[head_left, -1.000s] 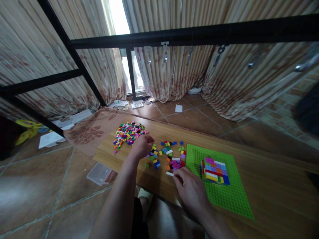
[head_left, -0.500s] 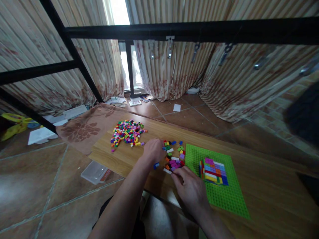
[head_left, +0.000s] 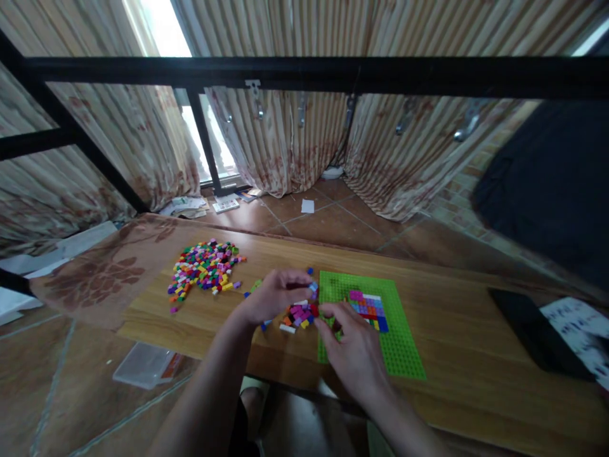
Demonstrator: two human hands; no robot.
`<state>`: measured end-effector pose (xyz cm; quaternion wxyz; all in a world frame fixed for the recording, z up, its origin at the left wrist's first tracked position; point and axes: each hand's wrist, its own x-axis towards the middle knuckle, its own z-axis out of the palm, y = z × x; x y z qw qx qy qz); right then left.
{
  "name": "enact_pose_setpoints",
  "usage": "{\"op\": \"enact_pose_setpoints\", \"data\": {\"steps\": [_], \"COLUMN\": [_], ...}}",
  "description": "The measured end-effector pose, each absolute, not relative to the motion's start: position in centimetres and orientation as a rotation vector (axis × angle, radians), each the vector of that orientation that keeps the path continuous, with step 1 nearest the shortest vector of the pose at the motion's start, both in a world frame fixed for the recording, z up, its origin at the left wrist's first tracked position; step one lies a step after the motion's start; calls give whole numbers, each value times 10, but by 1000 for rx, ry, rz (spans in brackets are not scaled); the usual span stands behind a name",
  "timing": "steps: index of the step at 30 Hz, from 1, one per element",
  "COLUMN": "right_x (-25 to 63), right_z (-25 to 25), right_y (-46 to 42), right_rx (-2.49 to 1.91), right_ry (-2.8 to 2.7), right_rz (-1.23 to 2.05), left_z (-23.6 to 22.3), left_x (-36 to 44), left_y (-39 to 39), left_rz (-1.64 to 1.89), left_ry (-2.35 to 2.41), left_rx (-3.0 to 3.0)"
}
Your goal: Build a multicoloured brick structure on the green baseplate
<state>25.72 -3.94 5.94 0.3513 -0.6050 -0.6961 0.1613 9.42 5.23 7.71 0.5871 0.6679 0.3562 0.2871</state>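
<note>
My left hand [head_left: 276, 297] hovers over the small loose pile of toy bricks, with a light blue toy brick [head_left: 313, 287] between thumb and fingertips. My right hand [head_left: 354, 346] is at the left edge of the green baseplate [head_left: 402, 352], its thumb and index finger curled close together. Whatever those fingertips hold is too small to make out; a red brick [head_left: 314, 310] lies right by them. Purple bricks [head_left: 301, 313] and a white brick [head_left: 287, 328] lie between the hands. On the baseplate sits a flat multicoloured brick build [head_left: 372, 311], partly hidden by my right hand.
A larger heap of mixed bricks [head_left: 204, 266] spreads over the left of the wooden table [head_left: 457, 317]. A black flat object [head_left: 535, 333] and a printed sheet [head_left: 578, 336] lie at the right. A clear plastic box [head_left: 143, 366] is on the floor.
The view has swung right. My left hand has lifted from the loose bricks with a light blue one. My right hand has moved from beside the white brick to the baseplate's left edge.
</note>
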Motion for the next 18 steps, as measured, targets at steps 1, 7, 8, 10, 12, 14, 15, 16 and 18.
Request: {"op": "enact_pose_setpoints", "data": {"steps": [1,7,8,10,12,14,15,16,18], "right_x": [261,282,285,291,296,301,303,305,310], "right_z": [62,70,70,69,68,69,69,70,70], "right_y": [-38,-34,-34,-34,-33,-33,-33,-33,-33], "right_rx": [-1580,-1546,-1522,-1466,-1423,-1398,-1390,-1385,-1383], "right_ry": [-1754,-1625,-1632,-1647,-1648,-1655,-1669,-1687,-1725], "right_rz": [401,401,418,441,447,437,427,409,363], "left_z": [80,85,84,81,78,76,76,75,74], "left_x": [99,122,125,130,135,141,144,147,153], "left_y": [50,40,40,41,43,44,44,44,43], "left_rz": [639,547,552,549,529,520,521,527,539], "left_ry": [769,688,681,660,636,610,604,609,647], "left_rx": [1491,1329,1325,1334,1357,1379,1386,1388,1378]}}
